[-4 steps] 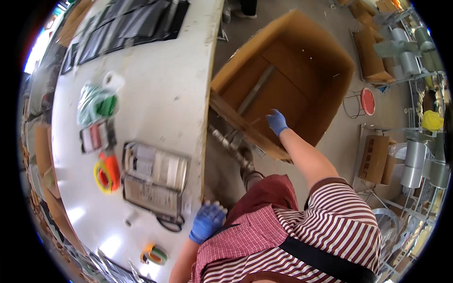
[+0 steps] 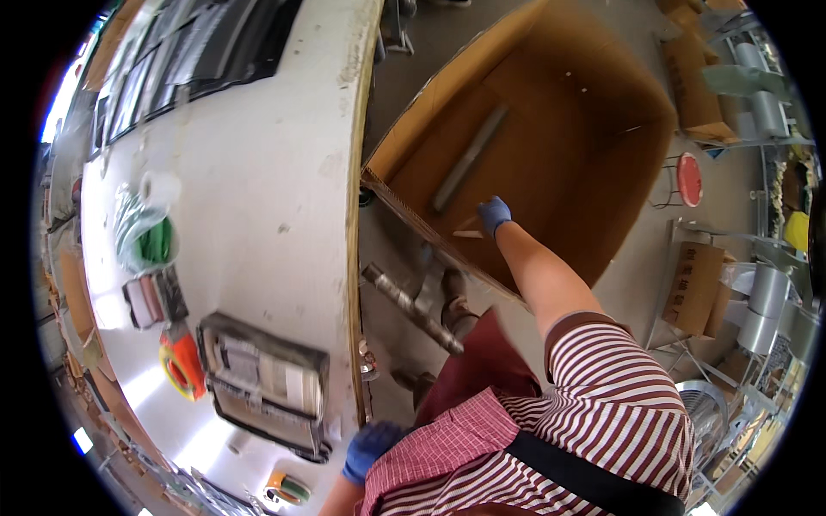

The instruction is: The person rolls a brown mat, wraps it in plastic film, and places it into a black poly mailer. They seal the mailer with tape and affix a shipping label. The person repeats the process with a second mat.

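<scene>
My right hand (image 2: 494, 213), in a blue glove, reaches over the near side of a large open cardboard box (image 2: 602, 215). Its small fingers look apart, and I see no object in them. Close beside it, a thin white strip (image 2: 469, 234) shows at the box's near side. A long grey bar-like piece (image 2: 470, 159) lies inside the box. My left hand (image 2: 376, 449), also blue-gloved, is low by the white table's edge (image 2: 354, 258), against my checked apron. Blur and shadow hide its fingers.
On the table lie an open black case (image 2: 265, 378), orange and yellow tape rolls (image 2: 181, 365), a plastic bag with something green (image 2: 148, 232) and dark sheets (image 2: 215, 52). A metal tube frame (image 2: 413, 307) stands by my legs. A red stool (image 2: 689, 179) and racks are at right.
The whole view has shifted, so the table slides left and the box shows larger. My right hand has moved toward the box's near side, by the white strip. My left hand sits lower in view.
</scene>
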Demonstrator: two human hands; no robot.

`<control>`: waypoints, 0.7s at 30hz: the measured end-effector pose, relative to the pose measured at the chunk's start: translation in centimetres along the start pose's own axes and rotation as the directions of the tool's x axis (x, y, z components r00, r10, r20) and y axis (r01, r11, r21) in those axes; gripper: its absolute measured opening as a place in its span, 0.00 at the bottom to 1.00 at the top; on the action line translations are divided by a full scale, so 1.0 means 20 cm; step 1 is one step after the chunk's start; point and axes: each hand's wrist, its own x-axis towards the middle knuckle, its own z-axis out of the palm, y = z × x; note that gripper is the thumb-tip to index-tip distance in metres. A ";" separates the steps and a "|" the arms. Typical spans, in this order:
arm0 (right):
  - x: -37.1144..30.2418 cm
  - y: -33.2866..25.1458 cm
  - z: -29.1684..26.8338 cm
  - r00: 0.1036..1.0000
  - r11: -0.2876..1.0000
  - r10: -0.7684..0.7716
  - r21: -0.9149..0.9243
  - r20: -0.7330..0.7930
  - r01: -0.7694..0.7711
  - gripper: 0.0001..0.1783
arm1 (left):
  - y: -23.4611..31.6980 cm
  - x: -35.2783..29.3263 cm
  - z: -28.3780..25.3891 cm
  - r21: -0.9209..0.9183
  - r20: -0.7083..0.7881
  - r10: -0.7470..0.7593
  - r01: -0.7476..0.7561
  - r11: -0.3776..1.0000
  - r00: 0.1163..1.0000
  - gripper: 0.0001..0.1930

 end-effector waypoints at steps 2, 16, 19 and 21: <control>0.14 -0.20 0.11 0.975 0.967 0.158 0.177 0.155 -0.185 0.20 | -0.03 -0.04 0.02 0.437 0.172 0.048 -0.120 0.891 0.984 0.15; 0.78 -0.38 0.67 0.933 0.512 0.252 0.783 0.257 -0.354 0.16 | -0.05 0.18 -0.15 0.445 0.408 -0.247 0.045 0.894 0.879 0.19; 0.54 -0.33 0.22 0.900 0.105 0.042 0.893 0.435 -0.437 0.24 | -0.04 0.15 -0.14 0.430 0.416 -0.174 -0.025 0.903 0.892 0.21; 0.27 -0.36 -0.08 0.924 -0.228 -0.140 0.897 0.356 -0.380 0.40 | -0.06 0.11 -0.11 0.417 0.406 -0.109 -0.078 0.906 0.907 0.21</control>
